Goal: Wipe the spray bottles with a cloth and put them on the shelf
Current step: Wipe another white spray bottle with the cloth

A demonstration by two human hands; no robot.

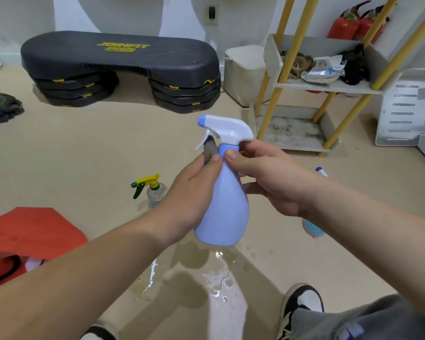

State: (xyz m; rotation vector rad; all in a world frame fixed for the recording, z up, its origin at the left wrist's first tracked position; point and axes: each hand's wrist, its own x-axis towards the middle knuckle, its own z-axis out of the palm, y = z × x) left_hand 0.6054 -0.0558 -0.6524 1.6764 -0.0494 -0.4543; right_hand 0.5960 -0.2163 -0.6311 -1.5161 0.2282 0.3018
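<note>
Both hands hold the pale blue spray bottle (222,207) upright in the air above the floor: the right hand (268,177) has its grip clamped around the blue collar just under the white trigger head, thumb in front, while the left hand (194,192) closes against the bottle's left side, pressing a small grey-brown cloth (210,150) to the neck beneath the trigger. Below them the beige floor (108,148) is wet, with a puddle (216,278) catching the light. A clear bottle with a yellow and green trigger (150,188) stands on the floor to the left, and another bottle (314,227) shows partly behind the right wrist. Ahead on the right stands the shelf (329,87), white trays on yellow posts, its middle tray holding rags and a crumpled packet, its bottom tray stained. A black exercise step (120,57) sits against the far wall, red fire extinguishers (353,25) behind the shelf, and an orange bag (32,236) lies at the lower left.
</note>
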